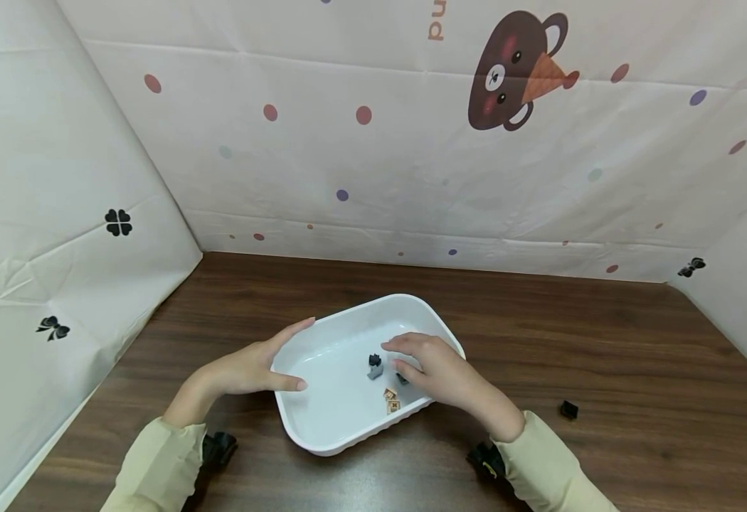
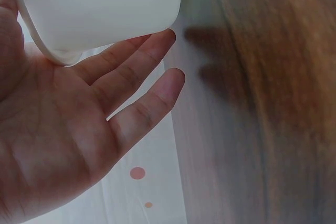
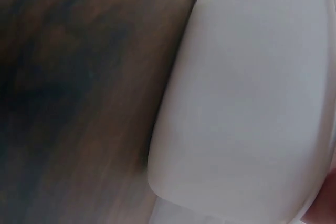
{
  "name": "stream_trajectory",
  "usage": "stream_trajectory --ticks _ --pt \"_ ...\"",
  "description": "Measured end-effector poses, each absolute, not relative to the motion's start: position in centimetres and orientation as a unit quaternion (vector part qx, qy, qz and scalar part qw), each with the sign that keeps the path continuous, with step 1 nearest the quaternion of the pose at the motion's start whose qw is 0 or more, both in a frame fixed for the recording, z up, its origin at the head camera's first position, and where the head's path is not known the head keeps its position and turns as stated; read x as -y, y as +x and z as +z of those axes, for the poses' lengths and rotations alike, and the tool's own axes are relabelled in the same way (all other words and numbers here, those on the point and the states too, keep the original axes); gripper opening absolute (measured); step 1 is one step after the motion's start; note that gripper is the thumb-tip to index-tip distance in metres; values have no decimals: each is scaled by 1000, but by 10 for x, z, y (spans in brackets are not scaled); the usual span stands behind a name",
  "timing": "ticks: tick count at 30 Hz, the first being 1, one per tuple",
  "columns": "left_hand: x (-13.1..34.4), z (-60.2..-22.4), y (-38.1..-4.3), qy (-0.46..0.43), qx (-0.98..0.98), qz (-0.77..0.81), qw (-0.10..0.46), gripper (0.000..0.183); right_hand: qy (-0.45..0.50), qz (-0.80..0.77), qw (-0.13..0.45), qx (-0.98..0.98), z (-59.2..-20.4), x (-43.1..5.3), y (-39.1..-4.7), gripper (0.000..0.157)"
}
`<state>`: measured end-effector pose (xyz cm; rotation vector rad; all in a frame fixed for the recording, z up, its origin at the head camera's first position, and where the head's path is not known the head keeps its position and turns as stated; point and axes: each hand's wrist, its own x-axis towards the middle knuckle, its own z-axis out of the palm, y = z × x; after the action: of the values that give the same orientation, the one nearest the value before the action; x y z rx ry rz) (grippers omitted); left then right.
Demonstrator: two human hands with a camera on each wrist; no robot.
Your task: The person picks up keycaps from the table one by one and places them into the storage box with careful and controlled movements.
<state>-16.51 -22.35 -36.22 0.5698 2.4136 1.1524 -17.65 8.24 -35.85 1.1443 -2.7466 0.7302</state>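
A white rectangular plastic tub (image 1: 341, 419) sits at a slant on the wooden table. My left hand (image 1: 245, 366) holds its left end, thumb over the rim on the inside and fingers along the outer wall. In the left wrist view the fingers (image 2: 139, 114) stretch along the tub's outside. My right hand (image 1: 434, 366) reaches over the right rim into the tub, fingers loosely bent, with nothing visible in them. Near its fingertips lie a black piece (image 1: 374, 360), a grey piece (image 1: 375, 372) and a dark piece (image 1: 402, 379) partly hidden by the hand. Tan pieces (image 1: 393, 406) with dark marks lie closer to the front wall.
A small black block (image 1: 568, 409) lies on the table to the right, beyond the right forearm. White printed cloth (image 1: 348, 156) walls in the table (image 1: 540, 327) at the back and sides. Black wrist straps (image 1: 220, 449) show at both cuffs.
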Motion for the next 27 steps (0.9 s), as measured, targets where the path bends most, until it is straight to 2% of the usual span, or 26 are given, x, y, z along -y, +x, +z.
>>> stream_trajectory --ticks 18,27 --pt "224 -363 -166 208 -866 408 199 90 396 149 72 903 -358 -89 -171 33" --pt "224 -363 -166 206 -867 407 200 91 386 115 64 913 -356 -94 -166 38"
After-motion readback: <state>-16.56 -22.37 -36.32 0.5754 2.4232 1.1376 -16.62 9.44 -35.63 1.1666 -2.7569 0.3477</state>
